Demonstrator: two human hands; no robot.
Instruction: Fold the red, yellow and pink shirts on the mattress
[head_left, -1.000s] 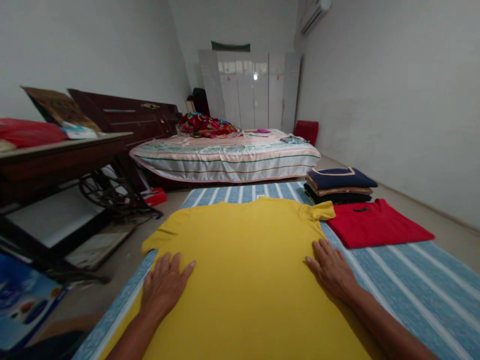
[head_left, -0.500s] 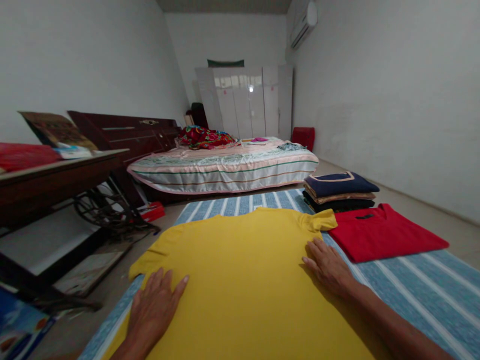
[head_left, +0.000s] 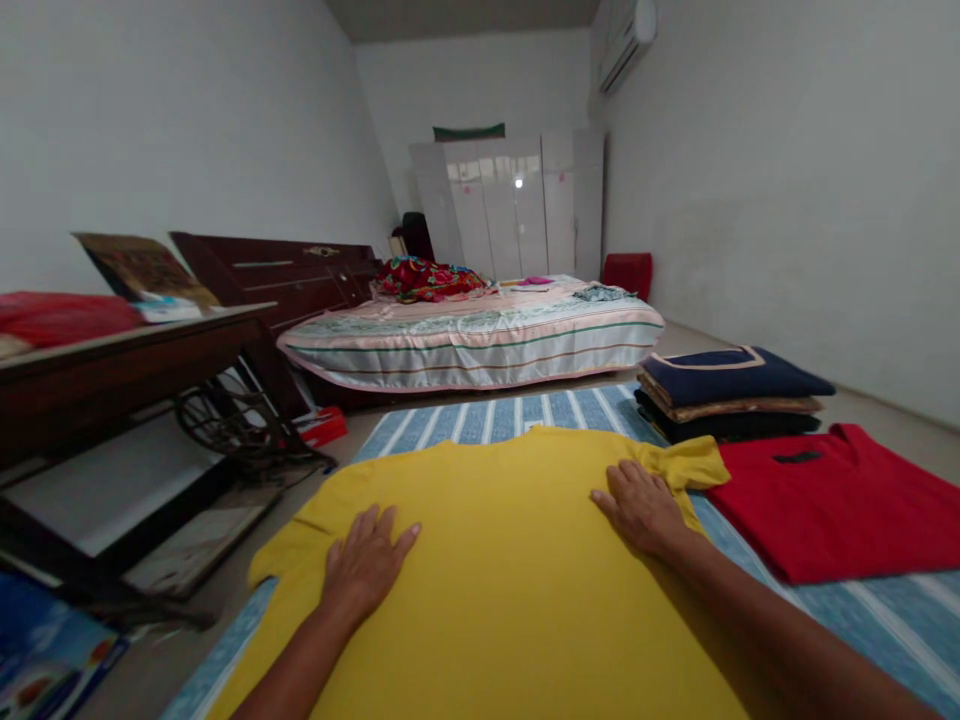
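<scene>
The yellow shirt (head_left: pixel 510 580) lies spread along the left edge of the striped cover (head_left: pixel 450 421), the left hand (head_left: pixel 366 562) and right hand (head_left: pixel 642 508), splayed and gripping nothing, resting nearer its shoulders than a moment ago, so smoothing seemingly reaches higher.

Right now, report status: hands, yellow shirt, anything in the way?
Left hand, right hand: open, palms down on yellow shirt. Yellow shirt spread over striped blue cover. Red shirt close by one sleeve, possibly crowding.

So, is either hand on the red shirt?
No, the left hand and the right hand both rest on the yellow shirt, with the red shirt off to the right.
</scene>
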